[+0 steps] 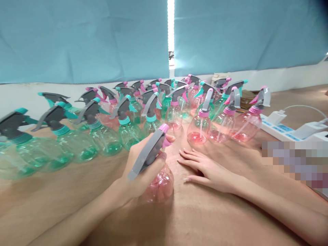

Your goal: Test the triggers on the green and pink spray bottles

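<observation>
Pink bottle (pixel 162 182): in the left hand, at the centre of the near worktop (pixel 184 218); whether its base touches the surface I cannot tell.
Bottle's axis: close to upright, with the grey spray head (pixel 150 152) slanting from 7 to 1 o'clock and its pink nozzle at the 1 o'clock end.
Left hand (pixel 143 177): clamped round the bottle below the spray head; clearly the nearer of the two hands.
Right hand (pixel 206 167): holding nothing, palm down on the worktop, fingers loosely spread, their tips towards the bottle, which lies at its 9 o'clock, near but apart.
Green row (pixel 107 138): upright sprayers from 10 to 12 o'clock of the bottle.
Pink trio (pixel 222 126): standing at 1 to 2 o'clock.
Power strip (pixel 275 128): between 2 and 3 o'clock, plugs in it.
Blue curtains (pixel 84 37): across 12 o'clock, behind everything.
</observation>
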Tool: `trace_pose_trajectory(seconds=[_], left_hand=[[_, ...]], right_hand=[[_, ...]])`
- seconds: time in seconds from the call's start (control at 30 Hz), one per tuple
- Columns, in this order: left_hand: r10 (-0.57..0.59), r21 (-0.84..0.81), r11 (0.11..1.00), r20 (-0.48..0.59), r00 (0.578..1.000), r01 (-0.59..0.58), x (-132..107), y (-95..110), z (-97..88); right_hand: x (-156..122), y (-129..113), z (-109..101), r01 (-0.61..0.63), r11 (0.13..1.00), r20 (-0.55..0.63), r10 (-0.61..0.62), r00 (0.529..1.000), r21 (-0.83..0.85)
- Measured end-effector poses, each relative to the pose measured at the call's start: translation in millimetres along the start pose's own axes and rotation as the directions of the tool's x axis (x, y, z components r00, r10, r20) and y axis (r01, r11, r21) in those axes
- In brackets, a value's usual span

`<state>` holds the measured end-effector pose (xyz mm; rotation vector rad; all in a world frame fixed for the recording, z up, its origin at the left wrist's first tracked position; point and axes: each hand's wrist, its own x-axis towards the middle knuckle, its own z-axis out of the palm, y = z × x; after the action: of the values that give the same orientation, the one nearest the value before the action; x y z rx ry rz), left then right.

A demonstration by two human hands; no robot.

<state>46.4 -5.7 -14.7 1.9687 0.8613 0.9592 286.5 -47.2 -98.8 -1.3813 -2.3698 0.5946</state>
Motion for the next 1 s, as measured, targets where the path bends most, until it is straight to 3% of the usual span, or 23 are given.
trace_pose_trajectory(seconds=[0.3, 0.57, 0.8, 1.0], left_hand=[[0.029, 0.020, 0.999, -0.019, 0.999, -0.029, 4.4, 11.9, -0.7], [0.040, -0.010, 0.999, 0.008, 0.999, -0.040, 5.3, 8.6, -0.4], [0.167, 0.035, 0.985, -0.008, 0.986, -0.166, 10.9, 14.0, -1.9], [0.181, 0.025, 0.983, 0.027, 0.983, -0.181, 12.0, 11.8, -2.9]], right_hand=[[-0.5, 1.7, 1.8, 0.008, 1.000, -0.012, -0.008, 1.000, -0.006], [-1.7, 3.6, 4.4, 0.015, 1.000, -0.050, -0.015, 0.999, 0.005], [-1.0, 3.4, 4.1, 0.007, 1.000, -0.023, -0.007, 1.000, -0.026], [-1.1, 3.3, 4.3, 0.005, 1.000, -0.026, -0.006, 1.000, -0.020]])
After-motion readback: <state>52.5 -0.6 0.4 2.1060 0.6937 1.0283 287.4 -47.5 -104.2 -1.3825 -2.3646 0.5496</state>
